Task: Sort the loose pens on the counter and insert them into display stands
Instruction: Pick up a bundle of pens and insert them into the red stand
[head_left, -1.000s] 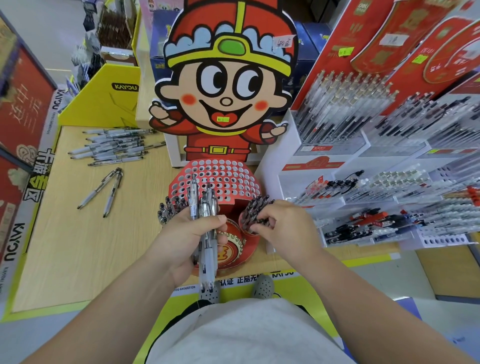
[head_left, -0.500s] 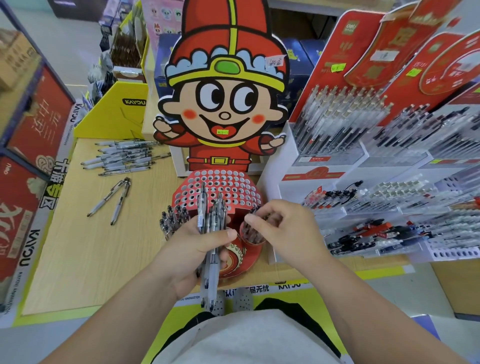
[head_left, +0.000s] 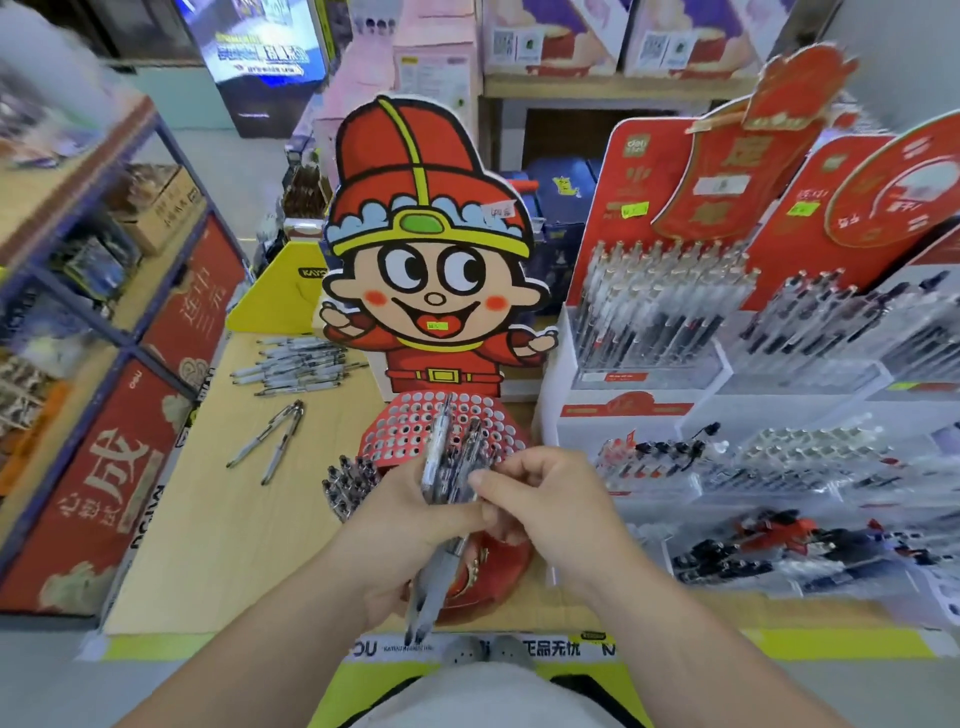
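In the head view, the left hand (head_left: 400, 525) is holding a bundle of pens (head_left: 435, 457) upright in front of the red stand (head_left: 400, 431), its grip clamped round their middles, tips pointing down. The right hand (head_left: 550, 509) is touching the bundle from the right, its grip pinching the pens near their tops. A pile of loose pens (head_left: 296, 366) is lying on the table (head_left: 218, 519) at the far left, with two pens (head_left: 275, 441) lying nearer, apart from it.
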